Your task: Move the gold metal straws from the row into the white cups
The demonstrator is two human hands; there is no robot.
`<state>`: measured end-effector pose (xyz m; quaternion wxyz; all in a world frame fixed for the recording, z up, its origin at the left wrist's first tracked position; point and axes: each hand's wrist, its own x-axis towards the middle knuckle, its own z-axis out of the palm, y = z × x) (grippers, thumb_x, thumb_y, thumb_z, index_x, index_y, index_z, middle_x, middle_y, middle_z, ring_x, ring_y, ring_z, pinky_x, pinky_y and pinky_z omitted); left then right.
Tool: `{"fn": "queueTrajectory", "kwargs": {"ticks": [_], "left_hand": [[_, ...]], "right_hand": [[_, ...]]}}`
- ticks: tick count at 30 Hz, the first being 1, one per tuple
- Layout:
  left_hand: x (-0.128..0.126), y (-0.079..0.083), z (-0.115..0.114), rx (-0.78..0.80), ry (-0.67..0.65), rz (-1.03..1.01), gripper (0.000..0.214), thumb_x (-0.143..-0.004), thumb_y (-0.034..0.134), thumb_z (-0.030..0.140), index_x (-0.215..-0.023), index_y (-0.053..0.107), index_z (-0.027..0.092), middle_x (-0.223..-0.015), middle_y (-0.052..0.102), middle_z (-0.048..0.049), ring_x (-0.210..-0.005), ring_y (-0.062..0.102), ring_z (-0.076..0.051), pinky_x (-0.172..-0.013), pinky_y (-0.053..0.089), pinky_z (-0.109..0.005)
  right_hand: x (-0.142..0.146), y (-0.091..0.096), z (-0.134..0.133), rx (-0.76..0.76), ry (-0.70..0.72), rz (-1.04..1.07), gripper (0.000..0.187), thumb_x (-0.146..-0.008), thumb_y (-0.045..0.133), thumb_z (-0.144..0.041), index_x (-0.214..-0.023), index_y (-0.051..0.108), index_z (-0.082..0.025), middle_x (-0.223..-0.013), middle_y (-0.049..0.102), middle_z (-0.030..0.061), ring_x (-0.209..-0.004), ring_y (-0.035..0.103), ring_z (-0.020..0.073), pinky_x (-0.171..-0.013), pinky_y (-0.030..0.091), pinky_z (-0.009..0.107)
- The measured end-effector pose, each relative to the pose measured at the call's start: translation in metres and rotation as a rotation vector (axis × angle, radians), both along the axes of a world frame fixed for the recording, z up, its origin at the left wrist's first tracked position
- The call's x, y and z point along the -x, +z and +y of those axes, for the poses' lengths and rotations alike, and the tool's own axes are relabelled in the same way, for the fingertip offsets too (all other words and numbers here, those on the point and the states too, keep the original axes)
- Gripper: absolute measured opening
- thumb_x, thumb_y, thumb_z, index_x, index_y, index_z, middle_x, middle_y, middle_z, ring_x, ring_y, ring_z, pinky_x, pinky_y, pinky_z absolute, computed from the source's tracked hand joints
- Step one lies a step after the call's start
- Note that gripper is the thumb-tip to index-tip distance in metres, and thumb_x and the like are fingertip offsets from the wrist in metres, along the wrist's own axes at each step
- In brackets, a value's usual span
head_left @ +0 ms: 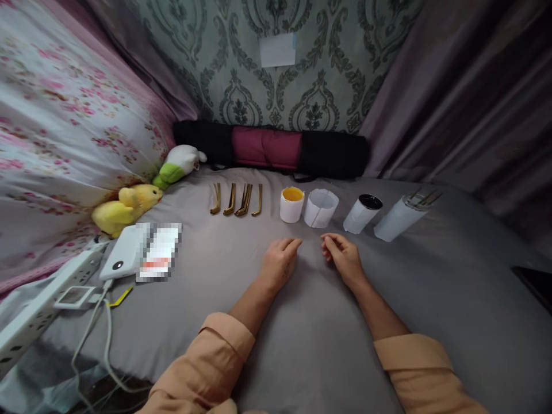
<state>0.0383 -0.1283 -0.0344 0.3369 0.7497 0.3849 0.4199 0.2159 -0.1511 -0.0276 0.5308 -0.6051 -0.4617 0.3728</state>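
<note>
My left hand rests on the grey sheet with its fingers bent and pressed together, and no object shows in it. Loosely curled, my right hand lies a short way to the right, with nothing visible in its fingers. Beyond them stand a white-wrapped cup with a yellow inside and a wider white paper cup. Farther right are a white-wrapped can with a dark inside and a taller white cylinder with thin sticks poking out. Several gold-coloured bent tubes lie in groups left of the cups.
A black and maroon roll bag lies along the wall. At left are a yellow plush toy, a white and green plush, a white power bank, cables and a power strip. A dark object sits at the right edge.
</note>
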Motion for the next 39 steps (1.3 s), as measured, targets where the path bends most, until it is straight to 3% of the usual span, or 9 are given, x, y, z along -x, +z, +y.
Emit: {"fn": "queueTrajectory", "kwargs": {"ticks": [5,9,18,39], "left_hand": [[-0.0005,-0.0007,-0.0008,-0.090,-0.023,0.102,0.033,-0.079,0.045,0.015,-0.107,0.060,0.027,-0.101,0.058,-0.0093,-0.095,0.049,-0.021,-0.090,0.032,-0.034],[-0.0010,-0.0017,-0.0007,-0.199,-0.025,0.303,0.035,-0.082,0.041,0.015,-0.111,0.056,0.025,-0.102,0.057,-0.0102,-0.094,0.049,-0.021,-0.087,0.033,-0.033],[-0.0010,0.0073,-0.0041,-0.387,-0.048,0.642,0.032,-0.085,0.035,0.018,-0.114,0.050,0.018,-0.100,0.056,-0.0082,-0.091,0.047,-0.019,-0.078,0.038,-0.032],[-0.0040,0.0023,-0.0030,-0.414,-0.063,0.703,0.031,-0.088,0.032,0.020,-0.112,0.050,0.019,-0.095,0.055,-0.0071,-0.087,0.047,-0.017,-0.076,0.038,-0.030]], "right_hand": [[-0.0009,-0.0001,-0.0002,-0.015,0.032,0.141,0.034,-0.073,0.052,-0.044,-0.091,0.058,-0.016,-0.071,0.056,0.0027,-0.055,0.050,0.0095,-0.047,0.040,0.021],[-0.0008,0.0002,-0.0005,-0.014,0.059,0.264,0.032,-0.071,0.055,-0.040,-0.092,0.058,-0.016,-0.072,0.055,0.0019,-0.055,0.050,0.0091,-0.046,0.038,0.021],[0.0007,0.0026,-0.0010,-0.021,0.136,0.365,0.028,-0.071,0.057,-0.033,-0.094,0.060,-0.018,-0.074,0.055,0.0012,-0.056,0.049,0.0086,-0.047,0.036,0.021],[0.0006,0.0016,-0.0013,0.015,0.166,0.404,0.028,-0.071,0.059,-0.034,-0.094,0.059,-0.017,-0.072,0.056,0.0009,-0.055,0.049,0.0081,-0.048,0.036,0.021]]}}
